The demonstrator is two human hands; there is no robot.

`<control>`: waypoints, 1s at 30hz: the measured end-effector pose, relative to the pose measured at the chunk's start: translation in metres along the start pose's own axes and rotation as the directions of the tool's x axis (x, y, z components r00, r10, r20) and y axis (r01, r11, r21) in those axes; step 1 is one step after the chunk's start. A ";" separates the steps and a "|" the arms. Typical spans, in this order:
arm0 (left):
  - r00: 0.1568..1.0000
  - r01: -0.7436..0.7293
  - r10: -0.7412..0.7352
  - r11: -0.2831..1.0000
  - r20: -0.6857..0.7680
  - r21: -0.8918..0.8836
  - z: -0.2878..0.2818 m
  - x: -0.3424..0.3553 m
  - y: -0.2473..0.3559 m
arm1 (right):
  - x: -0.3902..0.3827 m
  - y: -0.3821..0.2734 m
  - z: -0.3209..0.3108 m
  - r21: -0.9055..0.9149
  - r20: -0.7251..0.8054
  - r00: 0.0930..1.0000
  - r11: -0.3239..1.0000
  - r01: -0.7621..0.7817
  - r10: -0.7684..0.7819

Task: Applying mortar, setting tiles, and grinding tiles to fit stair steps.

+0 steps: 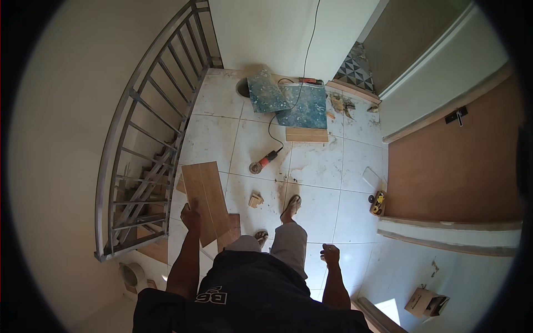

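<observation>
My left hand is closed on the left edge of a brown wood-grain plank, held tilted beside my left leg. Other wood-grain boards lie partly hidden beneath and behind it, one reddish-brown board showing at its lower right. To the right of my legs hangs my right hand, its fingers curled in; whatever they may hold is hidden. Ahead of my feet, a small stack of wood offcuts rests on the tiles. Beyond it lies an orange and black angle grinder with its cord trailing away.
A metal railing bounds the stairs on the left. Dusty blue sheets, a short board and a red power tool lie by the far wall. A yellow and black tool sits near the brown door; an open cardboard box is lower right.
</observation>
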State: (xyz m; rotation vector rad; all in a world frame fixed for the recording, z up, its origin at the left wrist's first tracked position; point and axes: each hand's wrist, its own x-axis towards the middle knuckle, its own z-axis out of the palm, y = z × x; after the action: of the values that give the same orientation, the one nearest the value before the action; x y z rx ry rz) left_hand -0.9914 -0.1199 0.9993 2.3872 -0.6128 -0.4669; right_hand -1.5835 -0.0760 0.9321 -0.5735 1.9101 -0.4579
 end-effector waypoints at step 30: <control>0.927 0.236 -0.033 0.826 0.373 -0.513 0.856 0.596 0.280 | 0.690 -0.187 0.598 -0.455 0.858 0.378 -0.172 0.874 -0.347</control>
State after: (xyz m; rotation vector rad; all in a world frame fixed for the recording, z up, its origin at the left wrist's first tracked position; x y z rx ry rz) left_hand -0.9810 -1.0433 0.4384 1.8042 -0.3815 -1.0046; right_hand -1.2357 -0.6612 0.2957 -2.4102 0.9395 0.3572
